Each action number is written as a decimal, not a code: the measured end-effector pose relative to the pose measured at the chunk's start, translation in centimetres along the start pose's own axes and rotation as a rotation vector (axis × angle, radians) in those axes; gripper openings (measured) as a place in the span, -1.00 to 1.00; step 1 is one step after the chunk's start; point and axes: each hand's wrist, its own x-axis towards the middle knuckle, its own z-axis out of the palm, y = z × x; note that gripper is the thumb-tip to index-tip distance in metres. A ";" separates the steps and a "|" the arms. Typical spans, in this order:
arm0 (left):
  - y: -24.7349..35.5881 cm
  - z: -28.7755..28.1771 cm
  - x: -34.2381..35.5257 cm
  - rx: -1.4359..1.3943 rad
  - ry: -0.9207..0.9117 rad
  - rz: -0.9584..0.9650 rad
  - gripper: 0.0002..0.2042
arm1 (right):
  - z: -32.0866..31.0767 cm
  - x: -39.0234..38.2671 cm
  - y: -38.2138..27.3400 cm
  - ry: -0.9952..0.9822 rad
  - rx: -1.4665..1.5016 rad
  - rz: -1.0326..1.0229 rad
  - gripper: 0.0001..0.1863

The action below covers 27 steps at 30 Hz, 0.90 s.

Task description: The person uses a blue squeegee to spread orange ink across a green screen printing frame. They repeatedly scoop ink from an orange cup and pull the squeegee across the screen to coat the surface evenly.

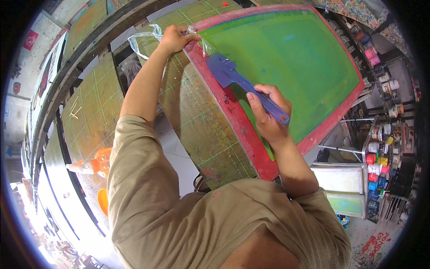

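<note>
A large silk-screen frame (244,134) with a red border and green mesh lies slanted over the boards in front of me. My right hand (272,114) is wrapped round the handle of a blue-purple plastic spatula (221,69). The flat blade is over the frame's left border, near the far left corner. At that corner my left hand (176,40) is closed, pinching a crumpled piece of clear plastic (154,35). Part of the plastic trails off to the left, and another part hangs between the hand and the blade. Whether the blade touches the plastic, I cannot tell.
Green-lined, paint-stained boards (195,121) lie under and left of the frame. An orange bottle (102,163) stands at the left. Several paint jars (376,168) line shelves at the right, near other screens (342,179) on a metal rack.
</note>
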 end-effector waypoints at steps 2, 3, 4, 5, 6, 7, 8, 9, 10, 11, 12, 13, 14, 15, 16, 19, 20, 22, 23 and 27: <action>0.8 0.0 -0.2 0.006 0.001 -0.033 -0.69 | -0.2 -0.4 0.0 0.053 0.003 0.027 -0.81; 1.1 0.0 -0.4 -0.006 0.007 -0.047 -0.69 | -0.3 -0.5 0.1 0.078 0.008 0.040 -0.81; 1.3 0.0 -0.4 -0.017 0.012 -0.061 -0.68 | -0.5 -0.5 0.2 0.089 0.002 0.037 -0.81; 1.3 0.0 -0.4 -0.008 0.017 -0.067 -0.68 | -0.7 -0.5 0.4 0.099 -0.004 0.034 -0.81; 1.3 0.2 -0.4 0.001 0.021 -0.074 -0.67 | -0.8 -0.6 0.5 0.109 -0.010 0.031 -0.81; 1.3 0.3 -0.4 0.010 0.025 -0.080 -0.67 | -0.7 -0.6 0.5 0.099 -0.022 0.022 -0.81; 1.4 0.4 -0.5 0.029 0.043 -0.084 -0.66 | -0.5 -0.5 0.5 0.089 -0.034 0.014 -0.81; 1.4 0.5 -0.6 0.048 0.061 -0.087 -0.66 | -0.3 -0.4 0.6 0.080 -0.047 0.005 -0.81; 1.5 0.7 -0.7 0.067 0.078 -0.091 -0.65 | -0.1 -0.3 0.5 0.063 -0.057 -0.001 -0.82; 1.6 0.7 -0.7 0.074 0.086 -0.094 -0.65 | 0.0 0.0 0.3 0.045 -0.068 -0.007 -0.82; 1.8 0.7 -0.8 0.081 0.094 -0.098 -0.65 | 0.1 0.1 0.2 0.027 -0.078 -0.013 -0.82; 1.9 0.7 -0.9 0.088 0.103 -0.102 -0.65 | 0.1 0.1 0.2 0.037 -0.077 -0.022 -0.82; 1.9 0.9 -0.9 0.078 0.134 -0.073 -0.65 | 0.2 0.1 0.3 0.046 -0.076 -0.030 -0.82; 1.8 1.1 -1.0 0.068 0.164 -0.044 -0.66 | 0.2 0.0 0.4 0.056 -0.074 -0.039 -0.82; 1.8 1.3 -1.1 0.058 0.195 -0.015 -0.66 | 0.1 -0.2 0.6 0.085 -0.038 -0.009 -0.81; 2.1 1.4 -1.2 0.000 0.191 -0.039 -0.67 | -0.4 -0.6 0.8 0.128 0.009 0.039 -0.80; 1.9 1.5 -1.2 0.002 0.188 -0.055 -0.67 | -0.4 -0.4 0.7 0.117 -0.018 0.027 -0.80; 1.7 1.7 -1.0 0.009 0.180 -0.087 -0.67 | -0.2 -0.2 0.7 0.093 -0.037 0.018 -0.80; 1.6 1.8 -1.1 0.008 0.195 -0.071 -0.67 | 0.0 -0.1 0.6 0.081 -0.031 0.020 -0.80; 1.6 2.0 -1.1 0.026 0.257 -0.007 -0.65 | 0.2 0.1 0.5 0.076 -0.064 -0.036 -0.80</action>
